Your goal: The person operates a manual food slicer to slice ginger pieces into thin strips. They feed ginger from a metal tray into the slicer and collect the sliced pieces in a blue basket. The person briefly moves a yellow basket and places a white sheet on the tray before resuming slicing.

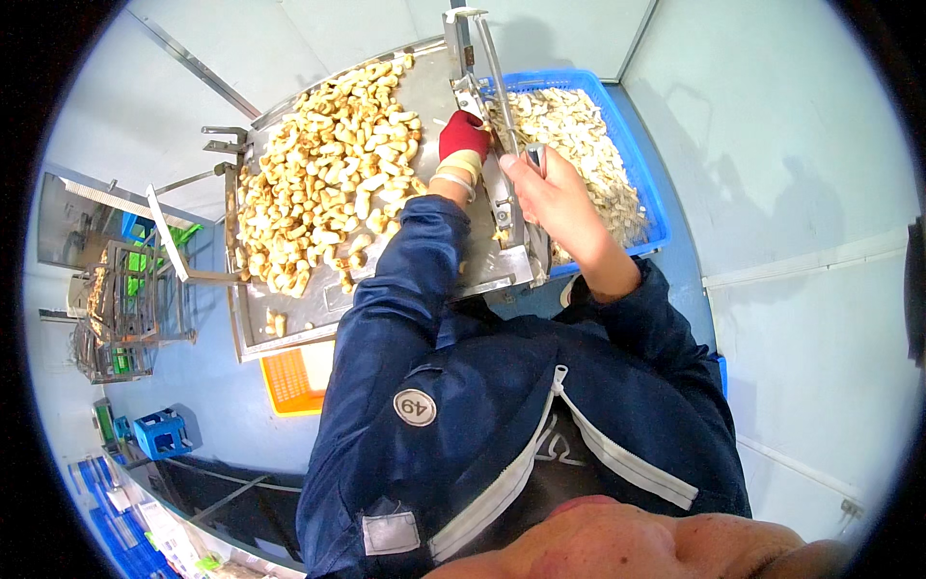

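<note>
My left hand (464, 137), in a red glove with a pale cuff, is closed at the edge of a metal slicer (499, 181) on the steel table (434, 79); whatever its fingers hold is hidden. Bare, my right hand (553, 184) grips the slicer's metal handle (535, 155). Left of my gloved hand lies a big heap of whole, pale brown mushrooms (325, 166). On the slicer's other side, pale slices (571, 123) fill a blue plastic basket (651, 174).
An orange plastic crate (289, 383) stands on the floor below the table's near edge. Metal racks (137, 297) and a blue step stool (163, 434) are at the left. Pale wall panels (767, 145) rise behind the basket at the right.
</note>
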### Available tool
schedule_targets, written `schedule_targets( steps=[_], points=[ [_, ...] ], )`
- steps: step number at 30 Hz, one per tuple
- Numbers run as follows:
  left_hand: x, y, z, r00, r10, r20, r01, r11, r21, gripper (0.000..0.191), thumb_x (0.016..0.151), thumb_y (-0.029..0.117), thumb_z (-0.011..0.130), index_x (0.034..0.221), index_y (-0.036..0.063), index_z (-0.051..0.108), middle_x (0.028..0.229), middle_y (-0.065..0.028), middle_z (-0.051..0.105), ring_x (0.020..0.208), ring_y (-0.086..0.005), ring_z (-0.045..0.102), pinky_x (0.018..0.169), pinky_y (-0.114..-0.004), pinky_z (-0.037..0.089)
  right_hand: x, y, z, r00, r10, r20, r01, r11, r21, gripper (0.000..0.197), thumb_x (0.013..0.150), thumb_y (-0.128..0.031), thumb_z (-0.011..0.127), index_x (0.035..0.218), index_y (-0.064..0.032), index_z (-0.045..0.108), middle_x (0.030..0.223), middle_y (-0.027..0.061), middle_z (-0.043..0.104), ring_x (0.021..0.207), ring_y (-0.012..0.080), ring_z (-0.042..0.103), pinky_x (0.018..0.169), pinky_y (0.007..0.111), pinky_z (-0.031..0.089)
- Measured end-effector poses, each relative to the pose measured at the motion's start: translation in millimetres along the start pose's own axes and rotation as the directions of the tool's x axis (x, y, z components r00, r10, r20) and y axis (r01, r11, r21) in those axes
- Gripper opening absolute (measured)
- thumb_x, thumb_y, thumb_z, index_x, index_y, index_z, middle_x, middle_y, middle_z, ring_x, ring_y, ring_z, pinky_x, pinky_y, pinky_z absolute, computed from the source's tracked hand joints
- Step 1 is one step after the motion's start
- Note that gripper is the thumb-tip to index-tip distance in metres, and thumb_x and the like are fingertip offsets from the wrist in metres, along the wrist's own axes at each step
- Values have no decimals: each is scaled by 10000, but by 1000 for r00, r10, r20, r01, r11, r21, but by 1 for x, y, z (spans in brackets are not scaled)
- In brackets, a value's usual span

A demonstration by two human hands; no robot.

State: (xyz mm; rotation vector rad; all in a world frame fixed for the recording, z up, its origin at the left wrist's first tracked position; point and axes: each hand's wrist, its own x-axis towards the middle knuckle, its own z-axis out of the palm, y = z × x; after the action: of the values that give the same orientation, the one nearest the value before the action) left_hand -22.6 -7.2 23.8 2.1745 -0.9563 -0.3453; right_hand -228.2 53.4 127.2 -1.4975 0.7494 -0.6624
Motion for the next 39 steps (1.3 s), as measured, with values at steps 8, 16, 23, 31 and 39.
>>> schedule_targets(
  steps=[8, 16, 23, 31, 39],
  points=[
    [-4, 0, 0, 1000, 6, 11, -5, 997, -80, 295, 717, 184, 725, 971, 91, 609, 779, -164, 674, 668, -282, 676, 640, -362, 545, -24, 69, 4, 999, 21, 31, -22, 999, 46, 328, 915, -286, 600, 710, -57, 485, 570, -26, 409, 558, 73, 367, 505, 274, 333],
    [-2, -7, 0, 998, -26, 53, 37, 977, -209, 343, 742, 136, 679, 1070, 92, 589, 803, -141, 683, 668, -246, 674, 617, -353, 539, -15, 10, 5, 1000, -13, 14, 14, 1000, -19, 258, 936, -265, 565, 832, -36, 510, 635, -19, 453, 586, 75, 384, 535, 275, 361],
    [-16, 12, -16, 996, -32, 89, 44, 990, -134, 396, 747, 146, 649, 1129, 79, 572, 871, -152, 694, 784, -280, 679, 728, -364, 535, -32, 65, 8, 999, 43, -13, -44, 996, -83, 279, 935, -254, 578, 768, -40, 511, 596, -12, 440, 575, 55, 379, 514, 264, 347],
    [-21, 21, -17, 999, -4, 46, 6, 998, -55, 435, 748, 167, 663, 1168, 103, 568, 987, -203, 677, 944, -347, 651, 840, -399, 507, -7, -4, 0, 1000, 29, 10, -30, 997, 69, 294, 920, -284, 589, 784, -32, 521, 641, -26, 485, 591, 62, 411, 514, 267, 348],
    [-17, 16, 4, 997, 7, -77, -15, 994, -113, 394, 784, 146, 602, 1163, 50, 557, 1037, -233, 646, 1000, -374, 616, 867, -412, 488, -29, 78, 5, 997, -60, -52, 60, 998, 8, 282, 932, -231, 586, 745, -49, 480, 553, -28, 403, 534, 55, 338, 470, 270, 288]
  ],
)
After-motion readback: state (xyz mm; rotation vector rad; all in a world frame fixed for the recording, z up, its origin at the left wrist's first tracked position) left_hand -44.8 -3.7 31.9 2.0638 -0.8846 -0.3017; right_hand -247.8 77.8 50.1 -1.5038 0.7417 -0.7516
